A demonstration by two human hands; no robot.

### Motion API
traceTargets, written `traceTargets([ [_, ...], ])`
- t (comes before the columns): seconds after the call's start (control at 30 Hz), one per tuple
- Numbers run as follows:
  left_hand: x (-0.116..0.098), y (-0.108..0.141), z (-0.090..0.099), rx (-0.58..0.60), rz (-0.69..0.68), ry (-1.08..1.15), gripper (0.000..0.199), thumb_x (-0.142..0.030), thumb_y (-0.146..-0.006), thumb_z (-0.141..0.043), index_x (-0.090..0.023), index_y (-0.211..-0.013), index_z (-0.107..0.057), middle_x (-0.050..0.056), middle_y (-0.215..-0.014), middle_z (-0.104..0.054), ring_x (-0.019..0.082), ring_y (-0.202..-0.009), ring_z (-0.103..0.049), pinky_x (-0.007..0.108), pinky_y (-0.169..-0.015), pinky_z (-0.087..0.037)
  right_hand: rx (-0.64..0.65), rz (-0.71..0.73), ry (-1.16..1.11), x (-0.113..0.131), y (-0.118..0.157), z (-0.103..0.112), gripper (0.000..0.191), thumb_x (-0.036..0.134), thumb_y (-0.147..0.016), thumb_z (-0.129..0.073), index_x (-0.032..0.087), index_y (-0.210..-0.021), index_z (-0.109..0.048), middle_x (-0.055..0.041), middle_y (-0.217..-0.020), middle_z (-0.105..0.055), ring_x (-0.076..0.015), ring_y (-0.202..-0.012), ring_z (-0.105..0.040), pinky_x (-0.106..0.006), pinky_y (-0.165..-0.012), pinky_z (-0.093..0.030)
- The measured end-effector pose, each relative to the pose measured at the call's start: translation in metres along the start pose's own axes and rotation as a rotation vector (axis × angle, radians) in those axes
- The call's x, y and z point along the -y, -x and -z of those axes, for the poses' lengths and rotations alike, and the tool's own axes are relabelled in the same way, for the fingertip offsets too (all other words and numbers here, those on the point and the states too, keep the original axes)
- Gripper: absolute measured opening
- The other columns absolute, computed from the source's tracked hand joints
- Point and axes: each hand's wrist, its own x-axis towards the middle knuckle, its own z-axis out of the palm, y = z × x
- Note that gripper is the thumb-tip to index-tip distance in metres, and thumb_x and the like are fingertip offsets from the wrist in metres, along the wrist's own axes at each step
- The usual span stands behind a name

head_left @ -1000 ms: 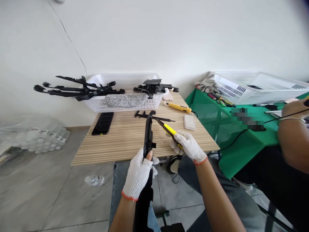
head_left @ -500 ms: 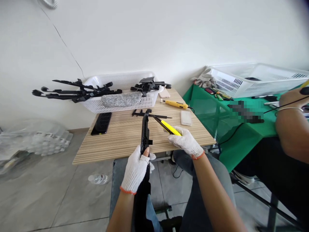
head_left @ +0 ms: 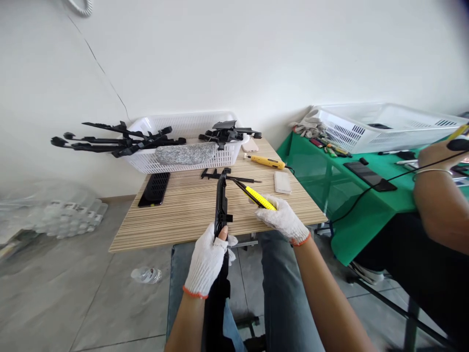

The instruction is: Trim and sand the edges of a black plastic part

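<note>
My left hand (head_left: 205,260), in a white glove with a bare thumb tip, is closed around a long black plastic part (head_left: 221,203). The part stands up over the near edge of the wooden table, and its lower end runs down toward my lap. My right hand (head_left: 281,218), gloved too, grips a yellow and black utility knife (head_left: 261,197). The knife points up and left, its tip beside the top of the black part; whether they touch I cannot tell. Behind them a black caliper (head_left: 212,174) lies on the table.
A white basket (head_left: 142,164) holds several black parts and a grey cloth. A phone (head_left: 154,189), a yellow rotary tool (head_left: 267,162) and a whitish square block (head_left: 282,182) lie on the table (head_left: 146,227). At right, a person's arm (head_left: 436,195) reaches over a green-covered table (head_left: 406,195).
The view has shifted slightly. Both my hands keep their holds, with the knife still by the part's top. My right leg has moved left, and the other person's arm has shifted slightly.
</note>
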Motion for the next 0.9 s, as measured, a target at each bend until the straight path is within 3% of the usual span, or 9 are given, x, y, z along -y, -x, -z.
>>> traceTargets([
  [0.13, -0.003, 0.001, -0.001, 0.008, 0.006, 0.024, 0.05, -0.064, -0.088, -0.051, -0.02, -0.109, -0.057, 0.004, -0.076, -0.071, 0.011, -0.043, -0.058, 0.02, -0.039, -0.044, 0.046, 0.038, 0.005, 0.001, -0.001, 0.001, 0.047, 0.041, -0.066, -0.072, 0.014, -0.105, -0.073, -0.0015, -0.079, -0.065, -0.0156, -0.07, -0.056, -0.026, -0.066, -0.047],
  [0.23, -0.005, 0.002, -0.002, 0.014, 0.017, 0.013, 0.048, -0.062, -0.088, -0.051, -0.02, -0.11, -0.059, 0.004, -0.074, -0.071, 0.011, -0.042, -0.057, 0.02, -0.037, -0.043, 0.087, 0.041, -0.014, 0.002, 0.0, 0.002, 0.056, 0.043, -0.063, -0.077, 0.015, -0.112, -0.073, -0.0055, -0.095, -0.07, -0.0214, -0.087, -0.061, -0.03, -0.079, -0.049],
  [0.33, -0.005, 0.003, -0.003, 0.021, 0.026, 0.03, 0.048, -0.062, -0.088, -0.051, -0.019, -0.108, -0.06, 0.005, -0.074, -0.071, 0.011, -0.041, -0.057, 0.019, -0.037, -0.043, 0.087, -0.001, -0.003, 0.0, 0.003, 0.002, 0.067, 0.045, -0.063, -0.078, 0.015, -0.122, -0.07, -0.0058, -0.095, -0.07, -0.0178, -0.075, -0.058, -0.028, -0.068, -0.048],
  [0.43, -0.004, 0.003, -0.003, 0.023, 0.031, 0.05, 0.05, -0.064, -0.086, -0.053, -0.018, -0.106, -0.062, 0.006, -0.075, -0.071, 0.011, -0.04, -0.056, 0.019, -0.037, -0.042, 0.065, -0.037, 0.001, -0.003, 0.005, 0.001, 0.068, 0.048, -0.068, -0.074, 0.013, -0.127, -0.068, -0.0034, -0.082, -0.066, -0.0105, -0.057, -0.045, -0.024, -0.053, -0.04],
  [0.67, -0.004, 0.003, -0.006, -0.026, 0.056, 0.012, 0.047, -0.063, -0.088, -0.049, -0.02, -0.103, -0.06, 0.004, -0.071, -0.069, 0.011, -0.039, -0.055, 0.019, -0.035, -0.041, 0.021, -0.064, 0.003, -0.005, 0.004, -0.002, 0.061, 0.048, -0.067, -0.074, 0.01, -0.115, -0.074, 0.0, -0.061, -0.055, -0.0088, -0.051, -0.035, -0.023, -0.046, -0.031],
  [0.9, -0.006, 0.002, -0.007, -0.038, 0.09, 0.046, 0.045, -0.063, -0.088, -0.048, -0.02, -0.097, -0.056, 0.002, -0.068, -0.067, 0.01, -0.039, -0.053, 0.019, -0.035, -0.041, -0.233, -0.049, 0.047, -0.008, 0.004, 0.0, 0.059, 0.053, -0.068, -0.073, 0.012, -0.109, -0.077, -0.0019, -0.063, -0.059, -0.0099, -0.05, -0.037, -0.024, -0.044, -0.033],
])
